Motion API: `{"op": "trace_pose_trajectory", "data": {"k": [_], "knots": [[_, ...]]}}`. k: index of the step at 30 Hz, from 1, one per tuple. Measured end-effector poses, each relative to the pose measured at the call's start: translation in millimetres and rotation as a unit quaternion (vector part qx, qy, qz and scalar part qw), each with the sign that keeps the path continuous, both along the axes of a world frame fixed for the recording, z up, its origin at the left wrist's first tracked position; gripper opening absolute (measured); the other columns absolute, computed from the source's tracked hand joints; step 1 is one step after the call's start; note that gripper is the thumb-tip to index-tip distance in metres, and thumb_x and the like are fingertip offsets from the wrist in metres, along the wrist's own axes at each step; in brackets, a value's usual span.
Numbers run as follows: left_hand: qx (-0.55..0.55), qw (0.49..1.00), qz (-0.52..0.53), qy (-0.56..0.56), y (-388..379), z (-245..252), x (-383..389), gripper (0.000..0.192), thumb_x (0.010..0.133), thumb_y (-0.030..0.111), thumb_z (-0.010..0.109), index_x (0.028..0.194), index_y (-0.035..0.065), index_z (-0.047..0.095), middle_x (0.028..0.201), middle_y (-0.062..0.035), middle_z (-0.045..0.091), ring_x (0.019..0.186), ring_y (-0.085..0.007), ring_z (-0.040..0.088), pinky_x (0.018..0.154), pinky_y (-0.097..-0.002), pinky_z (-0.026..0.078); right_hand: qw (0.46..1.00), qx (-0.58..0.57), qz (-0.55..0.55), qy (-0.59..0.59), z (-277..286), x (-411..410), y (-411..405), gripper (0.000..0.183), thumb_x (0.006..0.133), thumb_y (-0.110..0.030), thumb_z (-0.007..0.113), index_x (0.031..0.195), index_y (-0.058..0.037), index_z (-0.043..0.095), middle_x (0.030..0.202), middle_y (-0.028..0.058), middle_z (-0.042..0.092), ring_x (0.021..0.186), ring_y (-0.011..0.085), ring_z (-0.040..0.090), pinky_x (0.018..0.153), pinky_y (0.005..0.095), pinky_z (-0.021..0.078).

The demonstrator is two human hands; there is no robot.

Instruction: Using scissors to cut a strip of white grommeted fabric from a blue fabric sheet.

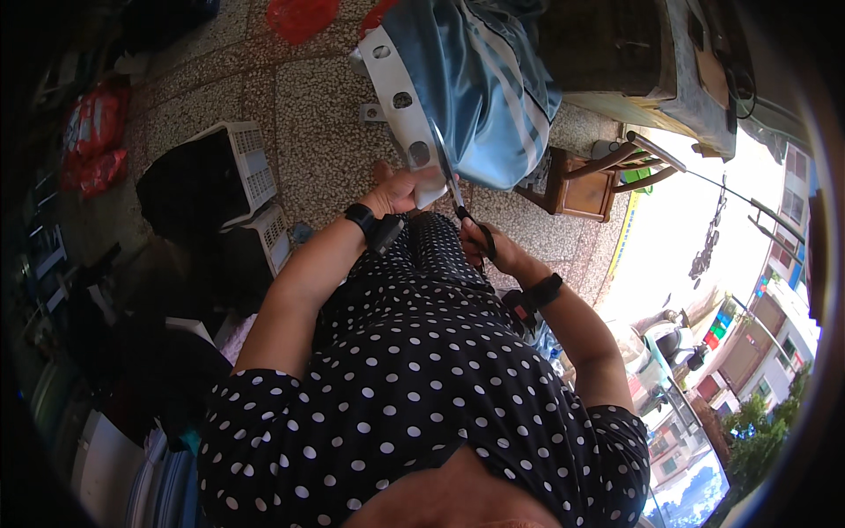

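Observation:
A white heading band with round holes (402, 99) runs along the edge of a shiny blue fabric, seemingly a curtain (455, 86). My left hand (396, 191) grips the near end of the band. With my right hand (485, 247) I hold a large pair of scissors (450, 173) by its dark handles. The blades point away from me and lie along the seam between band and blue cloth. Whether the blades are apart cannot be told. The fabric hangs in folds with pale stripes, above the speckled floor.
Stacked white plastic crates (254, 168) with dark contents stand at left. Red plastic bags (96, 142) lie farther left and at the top. A wooden chair (584, 188) stands at right, below a worn table (614, 99). A bright doorway opens at right.

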State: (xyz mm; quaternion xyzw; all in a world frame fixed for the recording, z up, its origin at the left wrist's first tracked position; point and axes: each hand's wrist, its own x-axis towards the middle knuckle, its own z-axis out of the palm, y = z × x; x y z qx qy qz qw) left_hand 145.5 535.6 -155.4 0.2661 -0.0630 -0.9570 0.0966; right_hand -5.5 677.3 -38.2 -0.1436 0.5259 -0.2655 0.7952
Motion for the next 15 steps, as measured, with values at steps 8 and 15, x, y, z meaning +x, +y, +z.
{"op": "trace_pose_trajectory", "data": {"k": [8,15], "knots": [[-0.004,1.0,-0.001,-0.019,8,-29,5,0.034,0.08,0.008,0.066,0.111,0.0036,0.052,0.106,-0.0148,0.06,0.101,-0.0298,0.059,0.092,-0.0447,0.047,0.996,0.03,-0.006,0.078,-2,1,-3,0.042,0.091,-0.044,0.05,0.068,-0.0082,0.045,0.057,-0.0022,0.038,0.048,0.0094,0.039,0.045,0.0244,0.032],[-0.003,0.999,-0.031,-0.004,0,-10,8,0.031,0.083,0.01,0.063,0.112,0.007,0.052,0.108,-0.0094,0.057,0.103,-0.0253,0.057,0.09,-0.0427,0.048,0.997,0.037,-0.047,0.05,-19,3,-46,0.049,0.09,-0.05,0.046,0.064,-0.0091,0.044,0.057,-0.0004,0.041,0.051,0.0113,0.042,0.048,0.0247,0.033]]}}
